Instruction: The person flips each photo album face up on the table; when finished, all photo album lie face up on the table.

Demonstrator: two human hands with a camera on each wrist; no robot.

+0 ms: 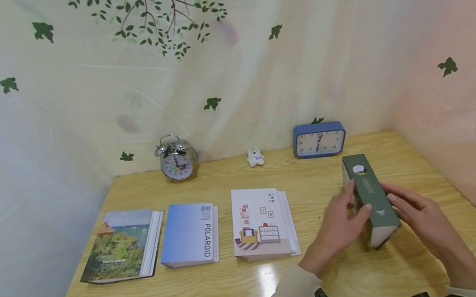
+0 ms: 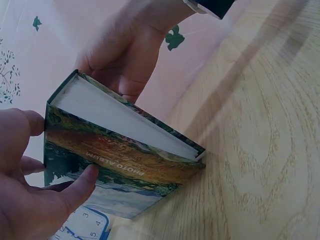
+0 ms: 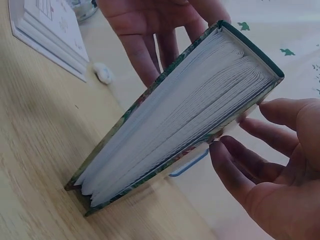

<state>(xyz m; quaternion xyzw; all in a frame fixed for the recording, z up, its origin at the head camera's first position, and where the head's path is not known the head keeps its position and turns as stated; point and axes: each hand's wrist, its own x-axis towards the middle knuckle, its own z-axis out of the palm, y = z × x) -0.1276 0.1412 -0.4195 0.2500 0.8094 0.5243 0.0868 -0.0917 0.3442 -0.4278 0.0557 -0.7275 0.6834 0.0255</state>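
Observation:
A thick photo album (image 1: 370, 191) with a dark green spine stands at the right of the table, spine up, its page edges downward. Its painted landscape cover (image 2: 125, 165) reads PHOTO ALBUM in the left wrist view. My left hand (image 1: 335, 221) holds it from the left, thumb near the spine and fingers against the cover. From the other side my right hand (image 1: 430, 223) grips it, fingertips (image 3: 225, 160) on the far cover. White pages (image 3: 175, 120) show between the covers, and the lower edge touches the wood.
Left of it lie a white album (image 1: 257, 226), a blue POLAROID album (image 1: 186, 235) and a landscape album (image 1: 119, 244). Along the back stand a silver alarm clock (image 1: 178, 164), a white bear figurine (image 1: 255, 157) and a blue clock (image 1: 320, 140). A printed curtain (image 1: 234, 84) hangs behind.

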